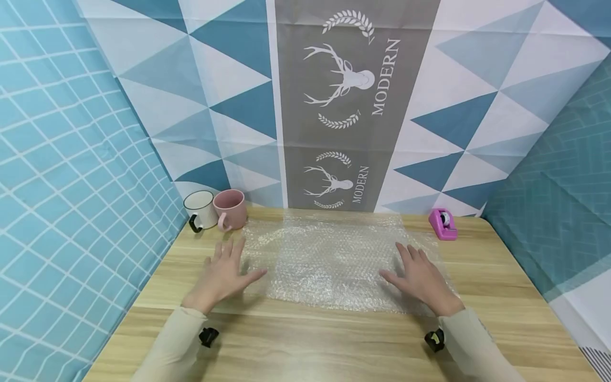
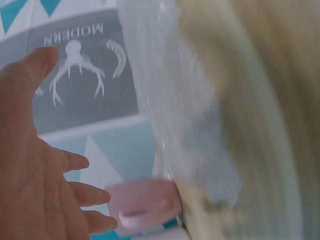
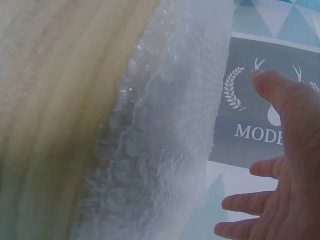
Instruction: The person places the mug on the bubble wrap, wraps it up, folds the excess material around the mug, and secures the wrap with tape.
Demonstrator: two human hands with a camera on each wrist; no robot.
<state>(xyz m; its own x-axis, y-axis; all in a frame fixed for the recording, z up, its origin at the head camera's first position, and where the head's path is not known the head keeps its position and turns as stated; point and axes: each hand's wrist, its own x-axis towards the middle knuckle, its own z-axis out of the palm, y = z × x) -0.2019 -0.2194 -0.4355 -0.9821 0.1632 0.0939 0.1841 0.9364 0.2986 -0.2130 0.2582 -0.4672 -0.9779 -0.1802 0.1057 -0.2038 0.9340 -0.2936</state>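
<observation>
A patterned backdrop [image 1: 243,119] behind a wooden table [image 1: 305,345]
At its back left, a white mug [image 1: 204,208] with a black handle stands beside a pink mug [image 1: 234,211]; at the back right sits a magenta tape dispenser [image 1: 444,227]. The backdrop's grey panel [image 1: 296,127] bears white deer heads [image 1: 360,79] and "MODERN".

It looks like a curtained work nook, patterned sheets [image 1: 229,95] enclosing a wood-grain table [image 1: 305,345].

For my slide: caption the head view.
Left hand and right hand at bubble wrap; white mug, pink mug, magenta tape dispenser beyond.
</observation>
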